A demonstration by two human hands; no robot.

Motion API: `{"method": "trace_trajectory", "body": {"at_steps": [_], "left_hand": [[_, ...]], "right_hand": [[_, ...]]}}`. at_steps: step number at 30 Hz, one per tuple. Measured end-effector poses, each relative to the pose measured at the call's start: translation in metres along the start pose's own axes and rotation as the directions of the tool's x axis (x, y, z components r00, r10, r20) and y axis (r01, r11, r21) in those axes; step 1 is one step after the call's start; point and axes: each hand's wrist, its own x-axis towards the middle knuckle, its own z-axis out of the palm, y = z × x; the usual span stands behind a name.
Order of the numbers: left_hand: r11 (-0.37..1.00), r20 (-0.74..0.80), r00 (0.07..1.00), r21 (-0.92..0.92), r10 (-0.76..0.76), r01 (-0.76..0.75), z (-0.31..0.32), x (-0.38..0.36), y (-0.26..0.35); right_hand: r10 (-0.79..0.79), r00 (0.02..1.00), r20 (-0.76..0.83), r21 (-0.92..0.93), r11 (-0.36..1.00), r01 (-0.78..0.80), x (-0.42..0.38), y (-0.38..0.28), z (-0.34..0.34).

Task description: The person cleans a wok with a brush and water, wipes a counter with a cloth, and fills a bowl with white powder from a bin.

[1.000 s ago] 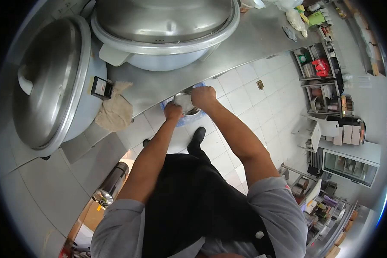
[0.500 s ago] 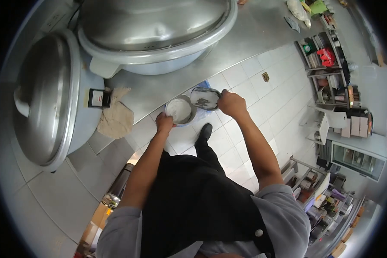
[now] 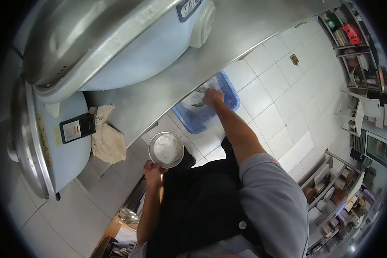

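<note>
My left hand (image 3: pixel 154 170) grips the near rim of a round metal bowl (image 3: pixel 179 156) and holds it in front of my apron. White powder (image 3: pixel 167 148) is heaped in that bowl. My right hand (image 3: pixel 213 99) reaches down into a blue plastic bin (image 3: pixel 231 93), its fingers closed around a scoop (image 3: pixel 198 103). The scoop sits partly in the white powder inside the bin, so only bits of it show. Beneath the edge of the steel counter (image 3: pixel 137 103), the bin stands on the tiled floor.
Two large lidded rice cookers (image 3: pixel 129 64) stand on the counter. A beige cloth (image 3: pixel 109 139) hangs beside a small black device (image 3: pixel 77 129) on the left cooker (image 3: pixel 71 159). Shelves (image 3: pixel 335 193) with kitchenware and a white chair (image 3: pixel 361 105) are to the right.
My right hand has lowered the scoop from beside the bowl into the blue bin. My left hand has drawn the bowl closer to my body. The view has shifted.
</note>
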Motion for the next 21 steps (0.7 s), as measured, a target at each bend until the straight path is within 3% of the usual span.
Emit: {"method": "trace_trajectory", "body": {"at_steps": [3, 7, 9, 12, 13, 15, 19, 21], "left_hand": [[0.999, -0.002, 1.000, -0.047, -0.023, 0.022, 0.001, 0.004, -0.012], [0.993, 0.025, 1.000, -0.117, -0.011, 0.014, 0.020, 0.001, 0.006], [0.994, 0.069, 0.996, -0.102, 0.051, -0.044, 0.029, -0.001, 0.020], [0.990, 0.110, 0.988, -0.110, 0.106, -0.094, 0.040, 0.023, 0.021], [0.988, 0.112, 0.988, -0.128, 0.103, -0.088, 0.046, 0.024, 0.032], [0.991, 0.139, 0.982, 0.034, 0.124, -0.130, 0.063, 0.026, 0.052], [0.980, 0.172, 0.966, 0.016, 0.191, -0.197, 0.105, 0.030, 0.075], [0.976, 0.201, 0.960, 0.056, 0.196, -0.211, 0.126, 0.029, 0.088]], "right_hand": [[0.026, 0.999, 0.022, 0.143, 0.989, -0.029, 0.008, -0.010, 0.018], [-0.053, 0.999, 0.001, 0.130, 0.990, 0.052, -0.004, 0.002, -0.001], [-0.133, 0.988, -0.084, 0.119, 0.983, 0.142, -0.031, 0.011, -0.026], [-0.107, 0.981, -0.160, 0.158, 0.978, 0.133, -0.072, 0.027, -0.067], [-0.112, 0.980, -0.162, 0.139, 0.981, 0.135, -0.091, 0.029, -0.085], [-0.084, 0.978, -0.189, 0.116, 0.987, 0.107, -0.133, 0.034, -0.128], [-0.025, 0.995, -0.093, 0.036, 0.999, 0.028, -0.216, 0.015, -0.212], [-0.045, 0.990, -0.133, -0.037, 0.998, 0.040, -0.239, 0.003, -0.227]]}}
